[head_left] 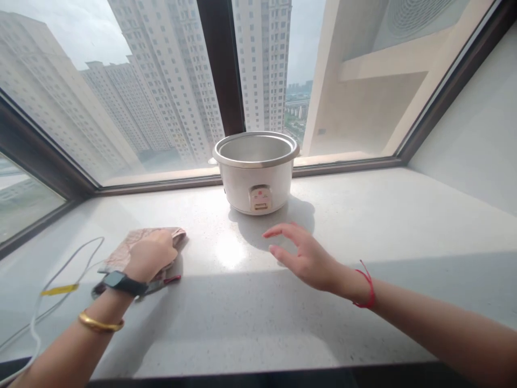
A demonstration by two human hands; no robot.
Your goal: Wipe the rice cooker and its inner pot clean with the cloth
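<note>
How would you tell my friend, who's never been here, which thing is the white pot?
Follow the thick dark window post down to the pale sill. Standing at the back of the sill, right below that post, is the white pot. It's round and lidless, with a silvery rim and a little front panel, unlike the low pinkish cloth under the left hand.

The left hand [155, 252] obscures part of a pinkish cloth [128, 243], print [260, 193] on a white cooker [256, 178] is too small to read, and the left edge crops a cord [33, 323].
</note>
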